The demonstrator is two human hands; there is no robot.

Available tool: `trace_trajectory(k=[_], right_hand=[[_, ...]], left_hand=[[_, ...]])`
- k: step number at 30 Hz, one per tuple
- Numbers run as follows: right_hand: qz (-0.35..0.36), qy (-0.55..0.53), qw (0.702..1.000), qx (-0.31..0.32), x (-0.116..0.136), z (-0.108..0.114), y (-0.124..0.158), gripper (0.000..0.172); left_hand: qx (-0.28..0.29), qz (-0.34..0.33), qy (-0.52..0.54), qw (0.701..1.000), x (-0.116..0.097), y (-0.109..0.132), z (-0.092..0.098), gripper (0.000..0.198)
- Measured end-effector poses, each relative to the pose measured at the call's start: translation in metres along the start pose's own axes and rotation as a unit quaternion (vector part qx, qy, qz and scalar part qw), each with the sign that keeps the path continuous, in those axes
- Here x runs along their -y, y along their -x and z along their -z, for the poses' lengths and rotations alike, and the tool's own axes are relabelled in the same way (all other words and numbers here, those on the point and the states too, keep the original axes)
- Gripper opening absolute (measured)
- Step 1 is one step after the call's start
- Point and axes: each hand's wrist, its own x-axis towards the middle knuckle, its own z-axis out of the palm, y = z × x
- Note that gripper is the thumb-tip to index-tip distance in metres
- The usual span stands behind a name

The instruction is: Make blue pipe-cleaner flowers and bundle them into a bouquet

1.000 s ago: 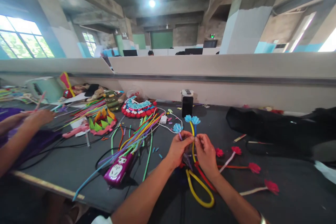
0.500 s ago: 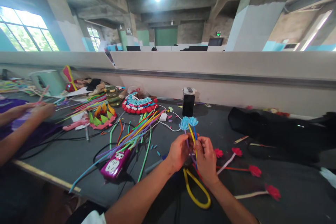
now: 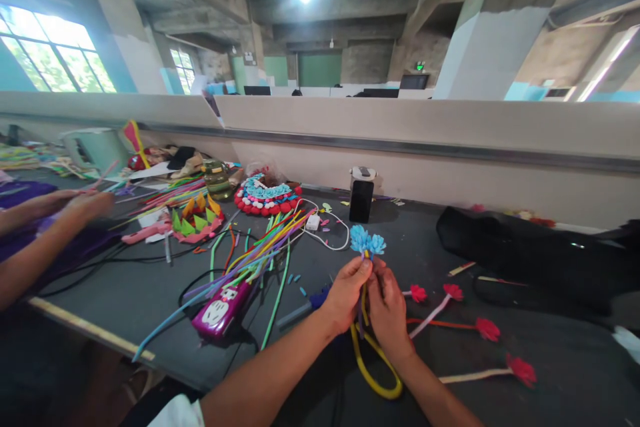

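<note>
My left hand [image 3: 347,293] and my right hand [image 3: 386,307] meet in front of me, both pinched round a bunch of thin coloured stems. The stems carry a cluster of blue flowers [image 3: 367,241] just above my fingers. Below my hands the yellow stem [image 3: 373,373] hangs in a loop onto the dark table [image 3: 150,307]. Several red flowers on stems [image 3: 450,300] lie on the table to the right of my hands.
A pile of coloured stems [image 3: 255,253] and a purple case [image 3: 220,310] lie to the left. A red-and-blue flower wreath [image 3: 265,199], a black phone [image 3: 361,200] and a black bag [image 3: 530,253] lie further back. Another person's hands [image 3: 65,207] work at far left.
The blue flowers have been drawn together into one tight cluster and sit lower, close above my fingers. My hands have closed in on the stems.
</note>
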Motion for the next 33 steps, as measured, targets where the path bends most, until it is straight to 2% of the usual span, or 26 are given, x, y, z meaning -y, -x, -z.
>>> trace_trajectory(k=[3,7,11,14,18,22,26,30,33], right_hand=[[-0.001,-0.013,0.999,0.047,0.004,0.0,0.001,0.024],[0.014,-0.003,0.996,0.092,0.004,-0.001,0.003,0.022],[0.026,0.014,0.996,0.079,0.0,-0.001,0.003,0.019],[0.021,0.009,0.998,0.052,0.0,0.0,0.001,0.024],[-0.027,-0.034,0.999,0.027,-0.001,0.001,0.0,0.033],[-0.07,-0.117,0.991,0.014,0.0,-0.003,0.001,0.03],[-0.158,-0.223,0.96,0.058,0.008,-0.005,0.003,0.027],[-0.212,-0.289,0.932,0.05,0.009,-0.005,0.002,0.031],[-0.227,-0.303,0.925,0.04,0.005,-0.005,0.001,0.035]], left_hand=[[-0.024,-0.048,-0.029,0.998,-0.004,-0.003,0.002,0.029],[-0.042,-0.052,-0.074,0.995,-0.009,-0.005,0.005,0.035],[-0.028,-0.055,-0.128,0.99,-0.011,-0.004,0.005,0.036],[-0.013,-0.021,-0.102,0.994,-0.014,-0.004,0.006,0.035],[0.01,0.042,-0.057,0.997,-0.016,-0.005,0.008,0.04],[0.023,0.024,-0.057,0.998,-0.012,-0.006,0.01,0.04],[0.004,-0.002,-0.091,0.996,-0.005,-0.006,0.013,0.038],[0.006,0.014,-0.09,0.996,-0.005,-0.005,0.012,0.041],[0.013,0.027,-0.095,0.995,-0.007,-0.005,0.011,0.044]])
